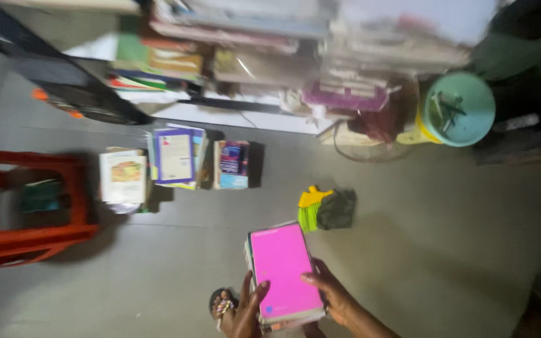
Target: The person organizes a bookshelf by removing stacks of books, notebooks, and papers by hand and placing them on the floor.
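Observation:
Both my hands hold a small stack of books topped by a bright pink book [281, 269] low in the middle of the view. My left hand [247, 310] grips its left edge, thumb on the cover. My right hand [332, 293] clasps the right edge and underside. Below the stack my sandalled foot [221, 307] shows on the grey floor. Ahead on the floor stand three short piles of books [174, 156].
A red plastic stool [26, 209] stands at the left. A yellow-green brush and a dark cloth [325, 208] lie on the floor. Shelves crammed with books [252, 50] fill the back. A teal bucket lid [459, 107] sits at the right.

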